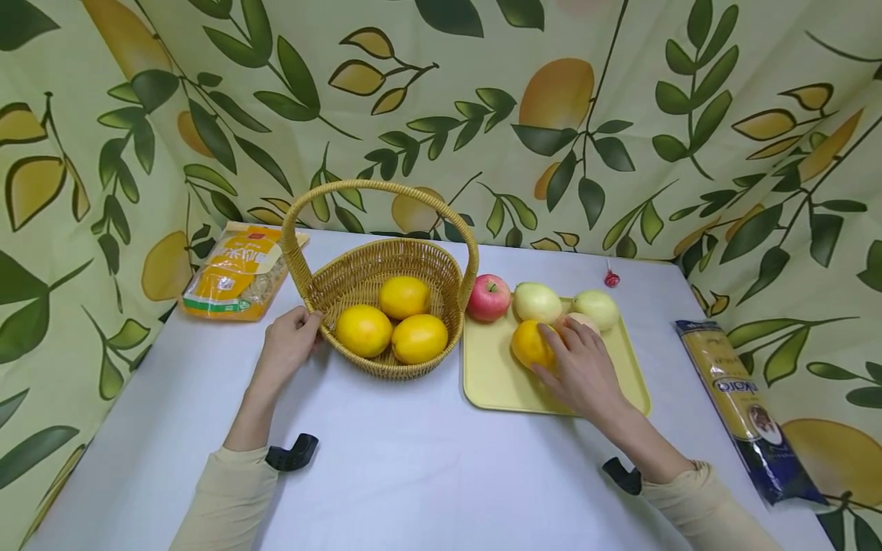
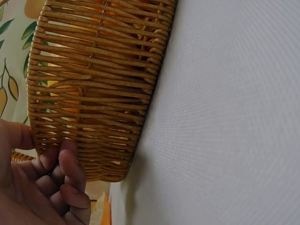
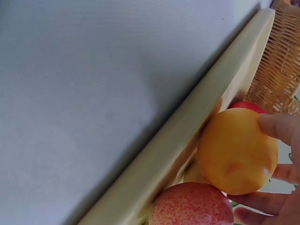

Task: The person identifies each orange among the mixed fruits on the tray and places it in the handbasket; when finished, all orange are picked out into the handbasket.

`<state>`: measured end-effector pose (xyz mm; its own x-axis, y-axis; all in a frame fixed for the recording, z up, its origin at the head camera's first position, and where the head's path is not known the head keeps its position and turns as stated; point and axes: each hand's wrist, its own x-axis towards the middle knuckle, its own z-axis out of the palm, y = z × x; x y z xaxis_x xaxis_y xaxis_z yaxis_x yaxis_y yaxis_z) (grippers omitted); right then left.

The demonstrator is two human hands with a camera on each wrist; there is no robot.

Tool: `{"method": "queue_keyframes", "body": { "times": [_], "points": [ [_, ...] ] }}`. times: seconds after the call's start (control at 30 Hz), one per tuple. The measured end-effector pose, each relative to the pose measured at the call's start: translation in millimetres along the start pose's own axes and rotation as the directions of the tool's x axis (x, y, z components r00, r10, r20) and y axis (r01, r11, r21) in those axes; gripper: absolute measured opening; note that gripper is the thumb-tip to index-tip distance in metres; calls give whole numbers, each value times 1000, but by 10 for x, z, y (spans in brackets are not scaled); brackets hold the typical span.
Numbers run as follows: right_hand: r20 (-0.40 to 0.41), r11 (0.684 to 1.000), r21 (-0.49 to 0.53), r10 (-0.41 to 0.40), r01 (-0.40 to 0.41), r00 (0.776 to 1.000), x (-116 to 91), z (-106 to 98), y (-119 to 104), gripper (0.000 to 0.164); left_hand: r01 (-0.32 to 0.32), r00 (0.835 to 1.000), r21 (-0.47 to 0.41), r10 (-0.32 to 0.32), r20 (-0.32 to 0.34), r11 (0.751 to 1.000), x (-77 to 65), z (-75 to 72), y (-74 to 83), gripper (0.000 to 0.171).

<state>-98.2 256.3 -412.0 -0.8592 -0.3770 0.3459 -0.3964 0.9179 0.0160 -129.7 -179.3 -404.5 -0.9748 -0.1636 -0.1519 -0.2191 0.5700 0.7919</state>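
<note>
The orange fruit (image 1: pixel 529 344) is over the left half of the yellow tray (image 1: pixel 499 389); whether it touches the tray I cannot tell. The right hand (image 1: pixel 587 375) holds it, thumb on one side and curved fingers on the other, parted about as wide as the fruit. A reddish peach (image 3: pixel 192 206) sits just beside it, partly beneath those fingers in the head view. The right forearm reaches forward and inward from the lower right, the back of the hand upward.

To the left, the left hand (image 1: pixel 288 343) pinches the rim of the wicker basket (image 1: pixel 358 268) between thumb and fingers, its other fingers curled by the wall. Its forearm slants forward from the lower left. Three yellow fruits (image 1: pixel 363 331) lie in the basket, which stands on the desk (image 1: pixel 427 467).
</note>
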Motion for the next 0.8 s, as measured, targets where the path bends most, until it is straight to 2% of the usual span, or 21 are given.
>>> {"method": "queue_keyframes", "body": {
  "times": [0.23, 0.57, 0.8],
  "points": [
    [8, 1000, 27, -1, 1, 1000, -4, -14, -17, 65, 11, 1000, -2, -11, -7, 1000, -4, 5, 14, 35],
    [6, 997, 77, -19, 18, 1000, -1, -50, -59, 67, -13, 1000, 3, 13, -12, 1000, 1, 16, -14, 35],
    [-13, 983, 178, -40, 41, 999, 64, -239, -206, 66, -3, 1000, -1, 3, -6, 1000, 9, 14, -10, 36]
  ]
}}
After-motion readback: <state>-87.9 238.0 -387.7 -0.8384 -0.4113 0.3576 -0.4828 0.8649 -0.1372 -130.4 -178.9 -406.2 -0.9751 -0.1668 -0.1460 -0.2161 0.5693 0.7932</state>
